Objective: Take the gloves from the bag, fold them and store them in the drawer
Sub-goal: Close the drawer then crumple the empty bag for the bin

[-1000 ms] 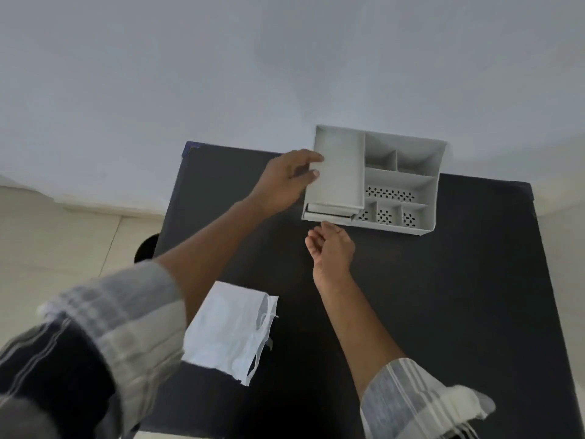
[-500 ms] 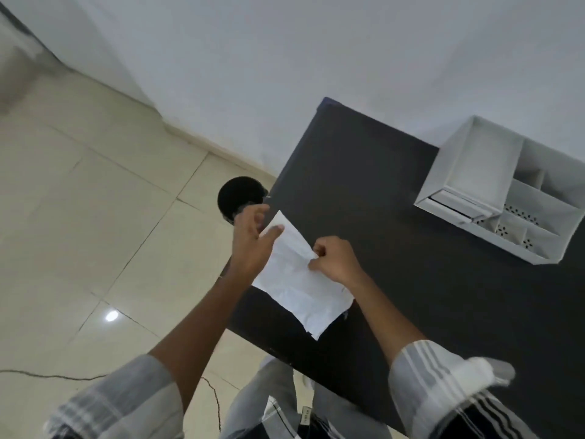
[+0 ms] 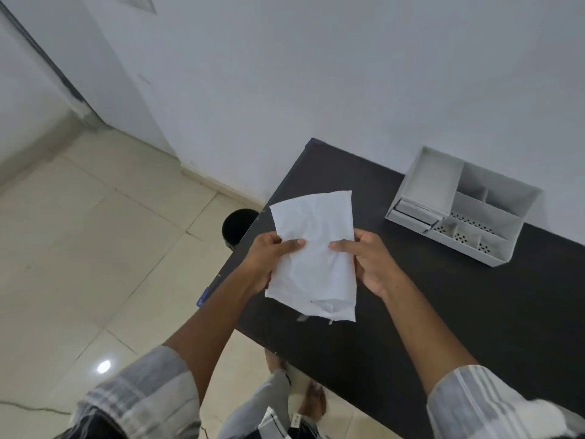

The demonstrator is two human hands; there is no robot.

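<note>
A white cloth bag (image 3: 316,255) is lifted above the near left part of the black table (image 3: 443,305). My left hand (image 3: 269,261) grips its left edge and my right hand (image 3: 372,261) grips its right edge, thumbs on top. The bag's closed end points toward me. No gloves show; the bag hides whatever is inside. A white desk organizer (image 3: 465,207) stands at the back right of the table against the wall, with a small drawer (image 3: 414,212) slightly pulled out at its front left.
A round black object (image 3: 237,228) sits on the tiled floor beside the table's left edge. The white wall runs behind the table. My foot (image 3: 313,403) and legs show under the near table edge.
Both hands left the organizer, moved to the bag at the table's left edge and lifted it off the surface. The camera swung left toward the floor.
</note>
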